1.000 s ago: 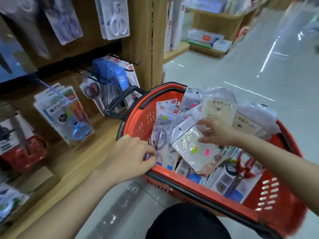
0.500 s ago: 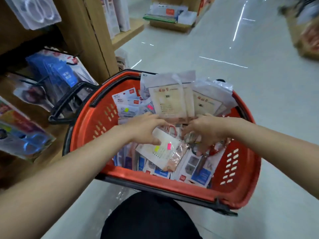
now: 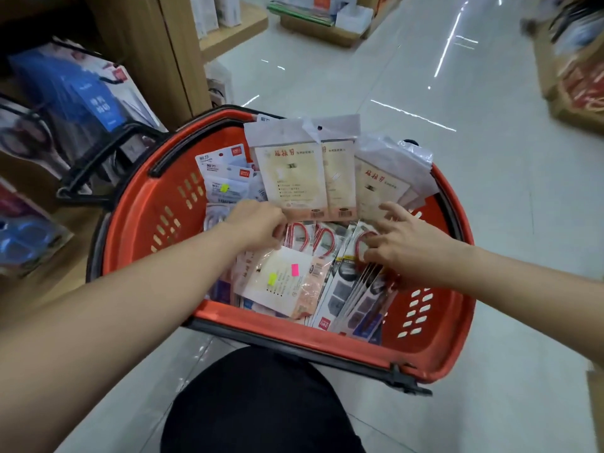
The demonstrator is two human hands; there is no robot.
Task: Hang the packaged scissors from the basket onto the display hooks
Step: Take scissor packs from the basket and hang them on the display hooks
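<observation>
Red basket [image 3: 143, 204], picking stage: left hand [image 3: 258, 223] curled on packs [image 3: 284, 282], grip unclear; right hand [image 3: 405, 250] splayed; next, pinch one free.

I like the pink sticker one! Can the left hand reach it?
Probably yes: the pink-sticker pack lies on top, uncovered, right by the left hand, with nothing between them.

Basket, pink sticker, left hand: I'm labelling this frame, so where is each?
basket [image 3: 132, 230], head view, left inner wall.
pink sticker [image 3: 295, 270], head view, its middle.
left hand [image 3: 258, 223], head view, back of the hand.
</observation>
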